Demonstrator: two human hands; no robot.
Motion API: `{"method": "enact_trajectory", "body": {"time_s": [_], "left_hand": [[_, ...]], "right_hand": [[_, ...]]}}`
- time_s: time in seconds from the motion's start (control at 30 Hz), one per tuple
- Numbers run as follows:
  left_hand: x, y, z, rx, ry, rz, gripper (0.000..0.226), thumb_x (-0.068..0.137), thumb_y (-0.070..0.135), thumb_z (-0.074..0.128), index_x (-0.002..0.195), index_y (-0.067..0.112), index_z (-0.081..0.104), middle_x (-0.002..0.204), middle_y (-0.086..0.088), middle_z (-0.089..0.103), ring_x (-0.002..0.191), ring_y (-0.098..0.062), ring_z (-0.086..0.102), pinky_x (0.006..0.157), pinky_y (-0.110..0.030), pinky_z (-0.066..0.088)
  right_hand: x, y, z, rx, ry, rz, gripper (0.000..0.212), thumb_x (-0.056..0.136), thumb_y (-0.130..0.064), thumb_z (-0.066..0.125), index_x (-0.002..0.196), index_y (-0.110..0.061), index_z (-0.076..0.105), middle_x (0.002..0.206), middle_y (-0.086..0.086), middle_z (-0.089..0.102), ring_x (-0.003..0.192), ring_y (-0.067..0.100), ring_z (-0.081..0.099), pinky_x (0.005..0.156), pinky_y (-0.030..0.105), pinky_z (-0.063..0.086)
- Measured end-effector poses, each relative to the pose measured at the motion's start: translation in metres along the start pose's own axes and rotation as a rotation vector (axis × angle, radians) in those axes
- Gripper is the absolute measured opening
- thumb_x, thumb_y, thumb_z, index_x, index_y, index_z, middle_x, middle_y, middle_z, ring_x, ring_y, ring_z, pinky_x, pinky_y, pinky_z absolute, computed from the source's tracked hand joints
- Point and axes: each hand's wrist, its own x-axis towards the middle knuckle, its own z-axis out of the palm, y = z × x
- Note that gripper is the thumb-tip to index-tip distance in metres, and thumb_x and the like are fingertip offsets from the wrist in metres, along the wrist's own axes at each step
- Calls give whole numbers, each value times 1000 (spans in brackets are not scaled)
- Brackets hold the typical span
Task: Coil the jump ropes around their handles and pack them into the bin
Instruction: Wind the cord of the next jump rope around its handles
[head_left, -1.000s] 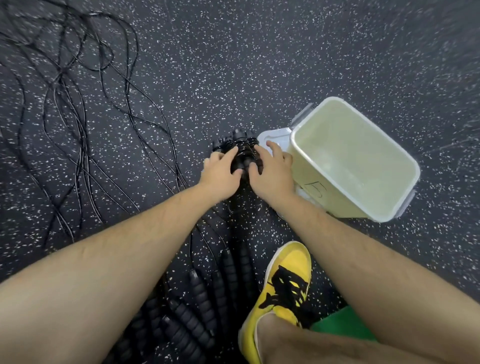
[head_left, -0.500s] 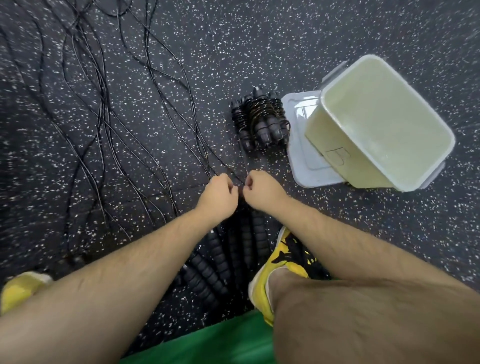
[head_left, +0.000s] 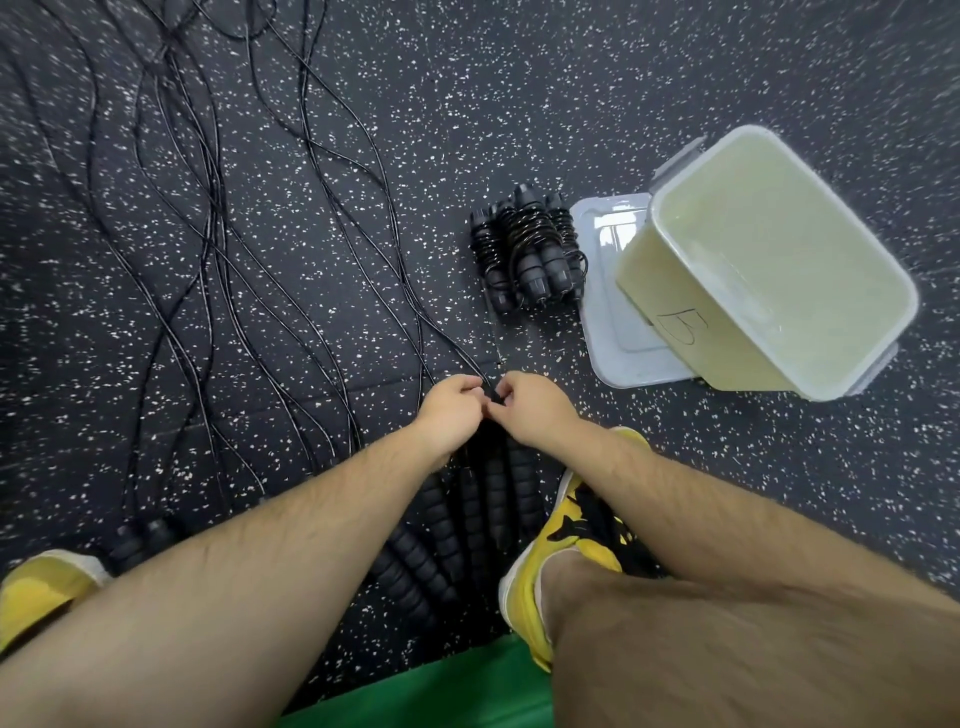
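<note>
Coiled bundle (head_left: 524, 249) now released at 1 o'clock beside bin (head_left: 727, 358), unpacked. Left hand (head_left: 452, 405), right hand (head_left: 530, 405) pulled back to centre, fingers pinching next handles (head_left: 494, 399): second coil likely starting.

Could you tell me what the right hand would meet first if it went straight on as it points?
Most likely the left hand: the right hand points up-left at it, with only a black handle tip between them; depth is unclear.

Yellow shoe (head_left: 524, 597) (speckled floor (head_left: 519, 104)), green mat (head_left: 441, 693)
</note>
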Motion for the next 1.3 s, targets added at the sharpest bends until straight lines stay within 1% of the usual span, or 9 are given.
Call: {"method": "enact_trajectory", "body": {"time_s": [0.17, 0.4, 0.53, 0.67, 0.8, 0.93, 1.07, 1.17, 1.3], "left_hand": [[-7, 5, -1, -94, 43, 38, 21, 106, 17, 47, 118, 19, 63, 89, 0, 65, 68, -9, 54, 49, -16, 44], [-18, 34, -14, -180, 96, 89, 31, 107, 32, 47, 95, 15, 68, 84, -3, 68, 70, -14, 56, 57, -26, 43], [-36, 64, -34, -237, 95, 177, 27, 104, 29, 55, 95, 13, 74, 83, -6, 70, 67, -15, 57, 48, -22, 41], [-77, 111, -62, -262, 128, 304, 21, 102, 27, 59, 95, 16, 75, 80, 3, 71, 64, -9, 57, 51, -22, 42], [-136, 163, -97, -340, 136, 449, 24, 103, 24, 59, 99, 6, 73, 70, 0, 67, 49, -5, 55, 44, -18, 41], [-193, 207, -137, -337, 183, 597, 26, 102, 27, 60, 95, 8, 75, 71, 1, 66, 52, -6, 51, 48, -21, 38], [-267, 241, -183, -322, 192, 740, 22, 101, 24, 59, 97, 9, 75, 78, -3, 67, 59, -14, 49, 48, -23, 34], [-326, 255, -212, -237, 233, 857, 18, 100, 20, 61, 96, 9, 75, 77, -3, 68, 59, -13, 54, 46, -18, 38], [-389, 265, -242, -168, 317, 994, 17, 99, 15, 61, 91, 8, 75, 73, -2, 66, 52, -3, 54, 52, -17, 43]], "right_hand": [[-4, 0, -8, 130, -48, -85, 21, 92, -35, 66, 90, -19, 53, 72, -7, 57, 64, 13, 50, 57, 27, 38], [-23, -23, -30, 279, -87, -145, 5, 91, -21, 56, 93, -17, 57, 76, -1, 64, 65, 15, 56, 69, 35, 48], [-37, -52, -66, 279, -13, -263, 32, 103, -38, 44, 90, -11, 57, 73, 0, 71, 65, 13, 64, 72, 37, 52], [-56, -96, -119, 194, 53, -379, 32, 105, -35, 40, 83, -16, 54, 73, -2, 71, 66, 11, 67, 70, 32, 52], [-87, -152, -175, 142, 104, -471, 34, 104, -35, 41, 85, -12, 56, 73, 2, 73, 59, 10, 69, 65, 33, 55], [-139, -213, -229, 47, 160, -564, 38, 101, -35, 50, 83, -2, 57, 72, 8, 71, 64, 21, 68, 70, 33, 56], [-210, -276, -272, -83, 135, -631, 34, 99, -34, 55, 73, -12, 55, 63, 4, 70, 55, 19, 68, 63, 26, 51], [-253, -312, -288, -45, 134, -651, 28, 98, -30, 56, 74, -16, 59, 70, 11, 74, 58, 22, 69, 65, 31, 56], [-296, -346, -291, 193, 175, -684, 14, 92, -15, 58, 92, -4, 66, 84, 16, 75, 69, 30, 71, 67, 40, 60]]}}
